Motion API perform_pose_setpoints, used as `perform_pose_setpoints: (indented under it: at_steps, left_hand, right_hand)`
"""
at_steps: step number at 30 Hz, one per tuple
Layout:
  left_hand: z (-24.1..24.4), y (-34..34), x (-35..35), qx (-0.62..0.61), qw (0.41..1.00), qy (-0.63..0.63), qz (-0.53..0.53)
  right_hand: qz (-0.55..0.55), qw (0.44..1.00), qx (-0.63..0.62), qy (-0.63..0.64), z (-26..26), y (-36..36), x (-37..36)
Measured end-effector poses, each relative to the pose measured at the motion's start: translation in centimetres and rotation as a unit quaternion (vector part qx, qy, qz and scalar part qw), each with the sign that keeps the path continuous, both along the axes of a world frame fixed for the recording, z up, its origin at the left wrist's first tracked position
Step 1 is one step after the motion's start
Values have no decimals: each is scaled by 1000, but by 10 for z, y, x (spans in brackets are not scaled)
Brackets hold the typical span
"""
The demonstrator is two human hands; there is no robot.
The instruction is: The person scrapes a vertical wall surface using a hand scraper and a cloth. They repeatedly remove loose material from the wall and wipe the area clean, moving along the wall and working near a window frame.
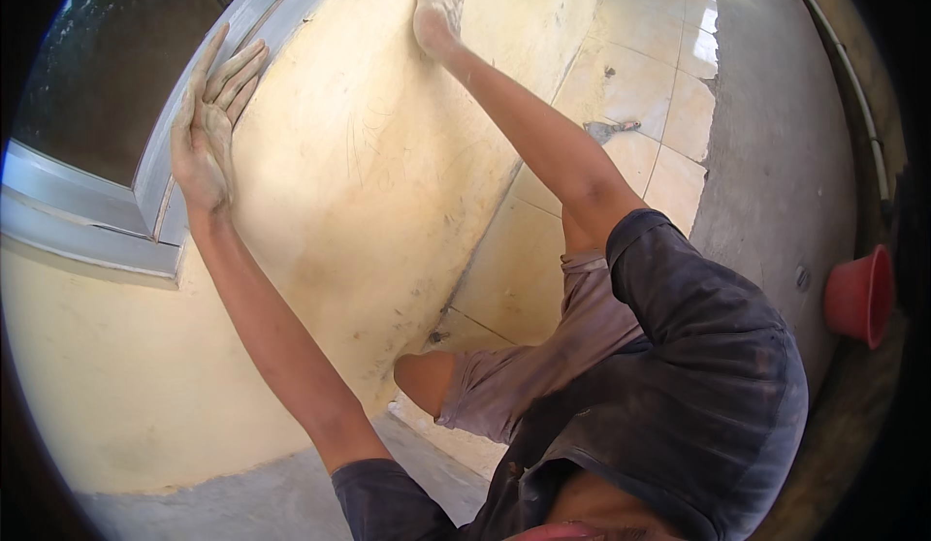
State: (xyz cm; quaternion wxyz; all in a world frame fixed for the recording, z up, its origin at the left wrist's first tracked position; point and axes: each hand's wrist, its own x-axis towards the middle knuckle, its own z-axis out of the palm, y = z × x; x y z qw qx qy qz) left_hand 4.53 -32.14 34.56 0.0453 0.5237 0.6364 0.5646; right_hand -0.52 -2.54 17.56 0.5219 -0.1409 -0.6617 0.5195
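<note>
My left hand [211,126], whitish with dust or paste, is raised at the edge of the grey window frame [156,206], its fingers extended and nothing in it. Higher in the picture, my right hand [442,10] is against or close to the pale yellow wall [349,141]; it too is coated whitish, with fingers spread and no object visible in it. The top edge of the picture cuts near its fingertips. Whether either palm presses on a surface cannot be told. A small scraper-like tool [609,131] lies on the tiled floor [640,68], away from both hands.
Dark window glass [94,68] fills the upper left. At the right, a red plastic bucket [858,297] is beside the grey concrete strip [771,119], with a thin pipe [854,75] along its far side. My bent knee [422,381] is close to the wall's foot.
</note>
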Motion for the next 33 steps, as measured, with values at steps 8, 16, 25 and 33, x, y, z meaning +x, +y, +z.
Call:
perform_pose_setpoints:
  at_steps: [8, 16, 25, 33]
  left_hand:
    - [-7, 10, 0, -9, 1000, 15, 17]
    - [-7, -4, -4, -15, 999, 37, 37]
    - [-5, 4, -6, 5, 999, 29, 21]
    - [-6, -1, -6, 12, 1000, 9, 24]
  right_hand:
    - [156, 948, 259, -94, -123, -232, 116]
    - [2, 997, 79, -2, 8, -29, 10]
    - [49, 975, 214, 8, -130, -188, 69]
    - [23, 980, 195, -18, -124, -154, 65]
